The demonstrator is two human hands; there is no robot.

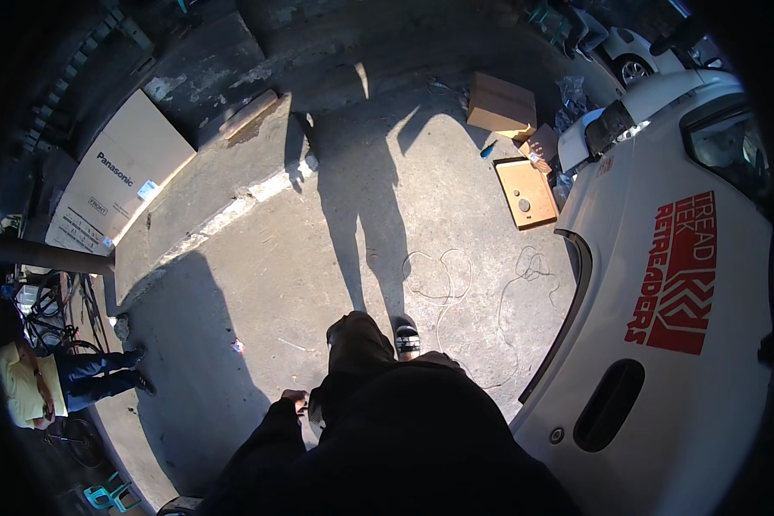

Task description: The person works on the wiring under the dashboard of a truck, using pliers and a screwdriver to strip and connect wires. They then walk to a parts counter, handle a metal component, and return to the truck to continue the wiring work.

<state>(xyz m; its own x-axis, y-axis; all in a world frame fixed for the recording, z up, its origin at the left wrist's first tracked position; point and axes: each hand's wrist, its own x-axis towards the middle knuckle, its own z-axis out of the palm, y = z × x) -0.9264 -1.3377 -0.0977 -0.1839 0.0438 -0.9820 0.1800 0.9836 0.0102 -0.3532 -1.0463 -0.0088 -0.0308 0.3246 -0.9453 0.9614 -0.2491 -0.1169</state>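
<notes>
My left hand point(296, 399) hangs low beside my left thigh, at the end of a dark sleeve. It shows small and partly in shadow, so whether its fingers are curled or stretched cannot be made out. No object is plainly visible in it. The nearest thing to it is my dark trouser leg point(353, 344). My right hand is out of the picture. One of my feet, in a black and white striped slide sandal point(408, 338), is on the concrete floor point(318, 267).
A white vehicle with red lettering point(606, 378) stands close at the right. Thin wire point(439, 277) lies looped ahead. Farther off are a cardboard box point(500, 105), an open shallow carton point(525, 193) and a large flat carton point(120, 172). A person in a yellow shirt point(26, 383) stands at the left.
</notes>
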